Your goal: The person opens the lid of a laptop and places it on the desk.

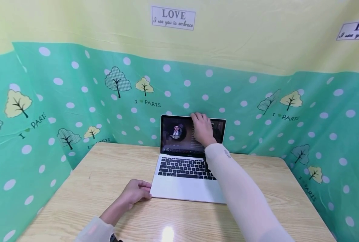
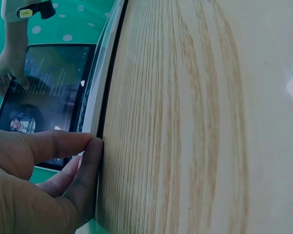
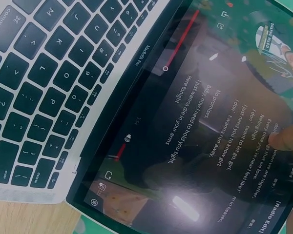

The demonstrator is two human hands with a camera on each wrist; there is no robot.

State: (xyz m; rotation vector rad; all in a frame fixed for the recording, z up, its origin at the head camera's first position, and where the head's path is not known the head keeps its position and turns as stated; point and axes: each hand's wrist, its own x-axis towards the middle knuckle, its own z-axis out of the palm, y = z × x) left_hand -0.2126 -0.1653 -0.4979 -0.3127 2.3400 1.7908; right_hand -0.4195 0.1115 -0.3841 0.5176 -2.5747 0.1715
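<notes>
An open silver laptop [image 1: 179,190] stands on the wooden table, its black keyboard [image 1: 183,168] facing me. White lyrics and a round picture show on its lit screen [image 1: 174,143]. My left hand [image 1: 135,192] pinches the front left corner of the base; the left wrist view has thumb and fingers right at that thin edge [image 2: 98,105]. Up at the screen's top edge, my right hand [image 1: 203,129] grips the lid, fingertips over the rim. Its thumb [image 3: 287,136] lies against the front of the display. My right forearm covers the right part of the keyboard and base.
Pale wood-grain table [image 1: 106,168] surrounds the laptop, with a bright light reflection near its front. Behind and along both sides hangs a green and yellow curtain [image 1: 173,84] with dots and trees, close behind the lid.
</notes>
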